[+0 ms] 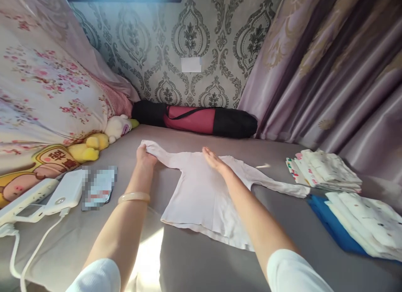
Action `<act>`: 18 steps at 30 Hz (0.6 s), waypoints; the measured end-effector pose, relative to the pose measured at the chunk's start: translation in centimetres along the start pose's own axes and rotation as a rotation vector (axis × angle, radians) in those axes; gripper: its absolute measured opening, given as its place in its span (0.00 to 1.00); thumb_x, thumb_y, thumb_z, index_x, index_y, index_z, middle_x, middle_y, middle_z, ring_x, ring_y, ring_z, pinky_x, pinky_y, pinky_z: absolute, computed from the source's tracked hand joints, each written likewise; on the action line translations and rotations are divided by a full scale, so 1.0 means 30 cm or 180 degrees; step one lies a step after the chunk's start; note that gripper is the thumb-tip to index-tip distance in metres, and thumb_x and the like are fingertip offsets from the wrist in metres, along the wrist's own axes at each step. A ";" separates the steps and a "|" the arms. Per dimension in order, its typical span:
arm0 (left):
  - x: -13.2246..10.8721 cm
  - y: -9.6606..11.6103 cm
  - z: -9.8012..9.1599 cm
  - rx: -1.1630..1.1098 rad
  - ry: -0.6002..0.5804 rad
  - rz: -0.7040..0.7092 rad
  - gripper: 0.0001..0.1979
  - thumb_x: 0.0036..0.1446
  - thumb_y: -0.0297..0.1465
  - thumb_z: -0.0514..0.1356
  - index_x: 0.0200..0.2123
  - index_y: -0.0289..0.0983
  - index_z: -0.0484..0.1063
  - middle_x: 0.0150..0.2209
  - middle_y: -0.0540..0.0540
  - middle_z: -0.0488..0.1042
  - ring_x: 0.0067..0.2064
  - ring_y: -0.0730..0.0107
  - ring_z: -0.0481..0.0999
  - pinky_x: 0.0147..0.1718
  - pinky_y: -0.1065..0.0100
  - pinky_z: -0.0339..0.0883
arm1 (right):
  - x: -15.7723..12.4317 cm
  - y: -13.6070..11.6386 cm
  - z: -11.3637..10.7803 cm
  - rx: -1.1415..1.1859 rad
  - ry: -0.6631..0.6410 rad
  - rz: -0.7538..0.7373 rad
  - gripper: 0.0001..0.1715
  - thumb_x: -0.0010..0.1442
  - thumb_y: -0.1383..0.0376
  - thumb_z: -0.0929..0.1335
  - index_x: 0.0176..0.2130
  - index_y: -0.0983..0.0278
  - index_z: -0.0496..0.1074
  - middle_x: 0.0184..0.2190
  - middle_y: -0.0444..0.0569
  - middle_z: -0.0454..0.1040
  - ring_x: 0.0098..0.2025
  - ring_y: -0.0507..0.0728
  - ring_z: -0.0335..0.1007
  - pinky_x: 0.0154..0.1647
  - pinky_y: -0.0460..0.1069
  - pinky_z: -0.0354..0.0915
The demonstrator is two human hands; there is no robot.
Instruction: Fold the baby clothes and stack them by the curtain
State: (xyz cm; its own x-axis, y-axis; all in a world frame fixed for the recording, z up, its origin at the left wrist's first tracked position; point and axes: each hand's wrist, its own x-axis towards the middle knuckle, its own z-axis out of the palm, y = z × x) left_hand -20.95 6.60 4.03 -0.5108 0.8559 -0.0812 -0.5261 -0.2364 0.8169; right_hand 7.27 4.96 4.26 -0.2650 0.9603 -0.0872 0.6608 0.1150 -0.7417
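A small white long-sleeved shirt (197, 191) lies spread on the grey sheet, its hem toward me and its sleeves stretched out to both sides. My left hand (146, 155), below a pale bangle, is closed on the cuff end of the left-hand sleeve. Across the upper part of the shirt, near the neckline, my right hand (214, 159) rests with its fingers straight, holding nothing. The right-hand sleeve (282, 187) lies loose on the sheet. My right forearm covers part of the shirt's right side.
Folded clothes (326, 168) are stacked at the right, with a second pile (370, 225) nearer me. To the left are a power strip (34, 195), a white charger (67, 191) with cables, a blurred packet (99, 187) and plush toys (91, 145). A long bag (194, 119) lies along the wall.
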 end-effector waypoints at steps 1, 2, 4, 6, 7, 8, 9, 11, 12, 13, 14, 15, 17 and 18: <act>-0.017 0.000 0.041 -0.0122 0.0167 -0.0037 0.13 0.65 0.27 0.47 0.42 0.39 0.71 0.42 0.44 0.78 0.51 0.69 0.77 0.51 0.67 0.71 | -0.035 0.023 -0.033 0.0055 0.0029 -0.0042 0.38 0.70 0.51 0.47 0.69 0.67 0.52 0.71 0.51 0.46 0.72 0.55 0.36 0.71 0.55 0.36; -0.036 -0.004 0.087 -0.0261 0.0274 -0.0075 0.12 0.65 0.27 0.48 0.42 0.39 0.71 0.42 0.45 0.78 0.51 0.71 0.76 0.51 0.69 0.70 | -0.074 0.046 -0.062 0.0165 0.0062 -0.0072 0.38 0.70 0.51 0.48 0.69 0.68 0.53 0.71 0.52 0.48 0.72 0.55 0.38 0.71 0.54 0.37; -0.079 -0.024 0.184 -0.0380 0.0145 -0.0214 0.11 0.65 0.29 0.50 0.44 0.38 0.71 0.43 0.47 0.78 0.51 0.71 0.76 0.53 0.70 0.70 | -0.156 0.092 -0.110 0.0380 0.0144 -0.0045 0.39 0.69 0.50 0.50 0.67 0.69 0.56 0.69 0.54 0.51 0.71 0.56 0.42 0.71 0.54 0.38; -0.129 -0.060 0.272 -0.0356 -0.0050 -0.0219 0.11 0.64 0.31 0.52 0.47 0.38 0.71 0.47 0.46 0.77 0.53 0.71 0.75 0.55 0.69 0.68 | -0.237 0.135 -0.144 0.0543 0.0230 0.0064 0.40 0.68 0.48 0.51 0.67 0.70 0.57 0.69 0.55 0.52 0.71 0.57 0.43 0.71 0.55 0.39; -0.157 -0.085 0.308 -0.0269 -0.0168 -0.0169 0.12 0.64 0.31 0.53 0.48 0.38 0.71 0.49 0.46 0.76 0.54 0.70 0.75 0.56 0.68 0.66 | -0.274 0.155 -0.159 0.0595 0.0267 0.0102 0.40 0.68 0.47 0.51 0.67 0.69 0.57 0.69 0.55 0.52 0.71 0.57 0.43 0.71 0.55 0.39; -0.186 -0.112 0.338 -0.0141 -0.0314 -0.0089 0.13 0.63 0.31 0.54 0.50 0.38 0.70 0.52 0.46 0.75 0.55 0.69 0.74 0.58 0.67 0.65 | -0.308 0.173 -0.172 0.0637 0.0295 0.0130 0.41 0.68 0.46 0.52 0.67 0.68 0.58 0.69 0.54 0.52 0.71 0.57 0.43 0.71 0.55 0.39; -0.216 -0.141 0.361 0.0020 -0.0463 -0.0009 0.15 0.63 0.31 0.55 0.52 0.38 0.70 0.54 0.45 0.74 0.57 0.67 0.73 0.59 0.65 0.63 | -0.340 0.191 -0.184 0.0676 0.0318 0.0152 0.41 0.67 0.44 0.53 0.66 0.67 0.59 0.69 0.54 0.53 0.71 0.57 0.44 0.72 0.55 0.39; -0.277 -0.201 0.388 0.0389 -0.0741 0.0144 0.17 0.62 0.32 0.56 0.53 0.37 0.70 0.56 0.44 0.73 0.59 0.63 0.70 0.62 0.60 0.59 | -0.398 0.224 -0.207 0.0739 0.0356 0.0227 0.43 0.65 0.41 0.54 0.65 0.65 0.61 0.69 0.53 0.54 0.71 0.58 0.44 0.72 0.56 0.39; -0.308 -0.230 0.395 0.0577 -0.0859 0.0207 0.17 0.62 0.32 0.56 0.54 0.37 0.71 0.56 0.44 0.73 0.61 0.62 0.68 0.63 0.59 0.57 | -0.424 0.240 -0.218 0.0769 0.0371 0.0273 0.44 0.64 0.39 0.54 0.65 0.64 0.61 0.69 0.52 0.54 0.71 0.59 0.44 0.72 0.56 0.39; -0.337 -0.257 0.398 0.0767 -0.0974 0.0265 0.17 0.62 0.32 0.56 0.54 0.37 0.71 0.56 0.44 0.73 0.62 0.60 0.67 0.64 0.58 0.55 | -0.449 0.255 -0.228 0.0794 0.0385 0.0322 0.45 0.63 0.37 0.54 0.65 0.63 0.61 0.69 0.52 0.54 0.71 0.59 0.44 0.72 0.56 0.39; -0.364 -0.282 0.400 0.0956 -0.1103 0.0314 0.17 0.62 0.32 0.56 0.53 0.36 0.72 0.56 0.43 0.73 0.63 0.59 0.66 0.64 0.57 0.54 | -0.472 0.271 -0.236 0.0812 0.0397 0.0364 0.47 0.62 0.36 0.55 0.65 0.63 0.61 0.69 0.52 0.54 0.71 0.59 0.44 0.72 0.56 0.40; -0.390 -0.304 0.400 0.1139 -0.1258 0.0357 0.17 0.62 0.32 0.55 0.53 0.36 0.72 0.56 0.43 0.73 0.63 0.59 0.65 0.65 0.57 0.53 | -0.494 0.288 -0.244 0.0824 0.0401 0.0397 0.48 0.61 0.35 0.55 0.65 0.63 0.61 0.69 0.52 0.54 0.71 0.60 0.44 0.72 0.57 0.40; -0.433 -0.342 0.397 0.1486 -0.1631 0.0439 0.18 0.63 0.32 0.54 0.54 0.36 0.73 0.55 0.42 0.74 0.63 0.58 0.65 0.65 0.58 0.53 | -0.533 0.322 -0.254 0.0833 0.0404 0.0460 0.49 0.61 0.35 0.54 0.65 0.63 0.60 0.69 0.52 0.54 0.71 0.60 0.44 0.72 0.57 0.40; -0.450 -0.357 0.394 0.1652 -0.1824 0.0475 0.19 0.63 0.33 0.53 0.55 0.37 0.72 0.55 0.42 0.74 0.63 0.58 0.65 0.64 0.58 0.54 | -0.548 0.340 -0.257 0.0830 0.0406 0.0494 0.49 0.61 0.35 0.54 0.65 0.64 0.61 0.68 0.52 0.55 0.71 0.60 0.45 0.72 0.57 0.40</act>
State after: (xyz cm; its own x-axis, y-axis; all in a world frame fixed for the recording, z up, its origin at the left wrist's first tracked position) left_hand -0.39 3.02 3.14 -0.0464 0.9691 0.2421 -0.0226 -0.2433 0.9697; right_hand 23.77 -7.71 3.25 -0.0741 0.9873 -0.1407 0.4800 -0.0884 -0.8728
